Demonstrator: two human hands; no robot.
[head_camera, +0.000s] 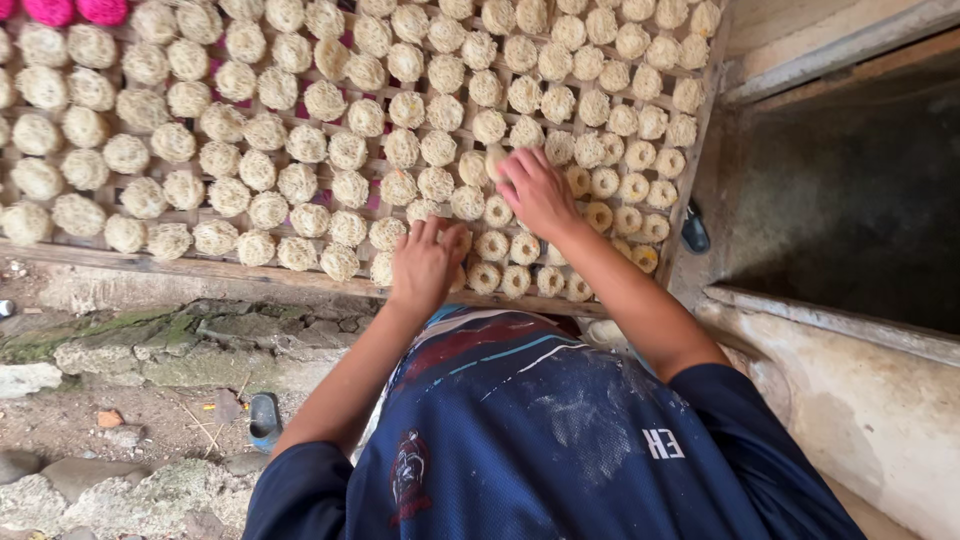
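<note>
Two hands work over a wooden rack of pale noodle nests, outdoors above rough stone ground.

At far left, pink nests sit at the rack's top corner; below the wooden rack lie mossy stones and dirt. The left hand rests flat, fingers spread, on nests at the near edge. The right hand pinches one pale nest with its fingertips. Smaller yellow rings fill the rack's right end. Further right stands a stained concrete wall with a dark opening.
</note>
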